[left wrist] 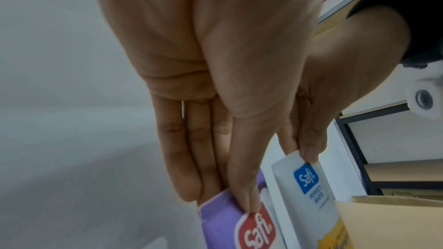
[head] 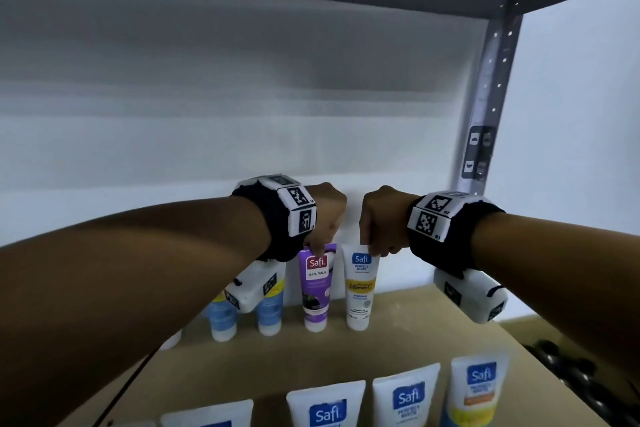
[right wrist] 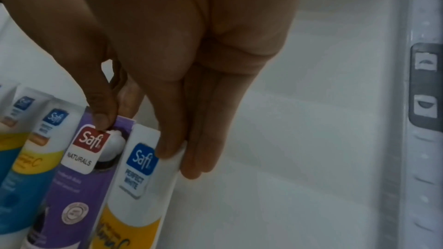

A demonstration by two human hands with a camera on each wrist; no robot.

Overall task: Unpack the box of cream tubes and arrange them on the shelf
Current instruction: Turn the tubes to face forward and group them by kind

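Observation:
A purple Safi Naturals tube [head: 317, 291] and a white Safi Perfect White tube [head: 360, 291] stand cap-down side by side at the back of the shelf board [head: 433, 329]. My left hand [head: 320, 246] pinches the purple tube's flat top end between thumb and fingers. My right hand [head: 372, 250] pinches the top of the white tube the same way. The left wrist view shows my left hand [left wrist: 223, 200] on the purple tube [left wrist: 223, 224]. In the right wrist view my right hand [right wrist: 179, 160] holds the white tube [right wrist: 134, 205] beside the purple tube [right wrist: 76, 186].
More blue-and-white tubes [head: 268, 315] stand to the left in the back row. A front row of white tubes [head: 405, 399] stands near the shelf's edge. A metal upright [head: 491, 87] bounds the right side, with an upper shelf overhead. A cardboard box [left wrist: 383, 224] shows below.

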